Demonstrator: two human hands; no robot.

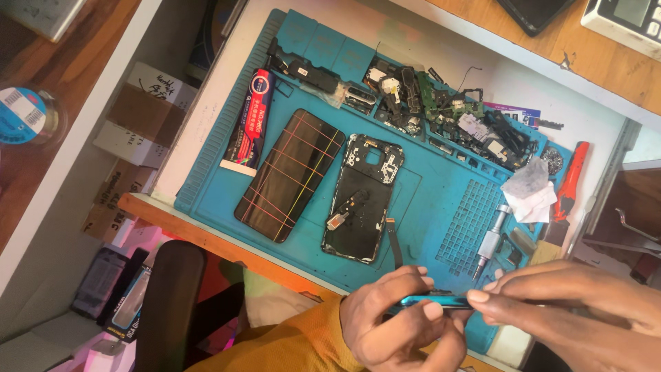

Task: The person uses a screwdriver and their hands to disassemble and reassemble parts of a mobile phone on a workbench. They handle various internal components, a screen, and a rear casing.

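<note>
In the head view, two hands are seen at the near edge of the tabletop (pixel 206 138), toward its right corner. One thin blue phone frame (pixel 435 301) is held between them, edge-on to the camera, its long axis running roughly left to right along the near edge. The left hand (pixel 392 324) is closed around the left end of the frame, thumb on top; the grip of the right hand (pixel 585 300) is pinched on the right end, fingertips (pixel 478 297) pressed together against it.

One blue work mat (pixel 441 200) is laid across the tabletop. Two flat phone parts are lying on it side by side, both tilted with their long axes running from the near edge up toward the far edge: one dark screen panel (pixel 289 176) marked with coloured lines, and one opened phone body (pixel 363 200) just to its right. One red and black glue tube (pixel 253 120) is lying near the mat's left edge. One silver screwdriver (pixel 490 241) is resting on the gridded part of the mat, just beyond the hands. One orange-handled tool (pixel 570 180) and one crumpled white wipe (pixel 529 189) are lying by the mat's right edge. A heap of small phone parts (pixel 441 110), too many and too tangled to be counted, is spread along the mat's far edge.
</note>
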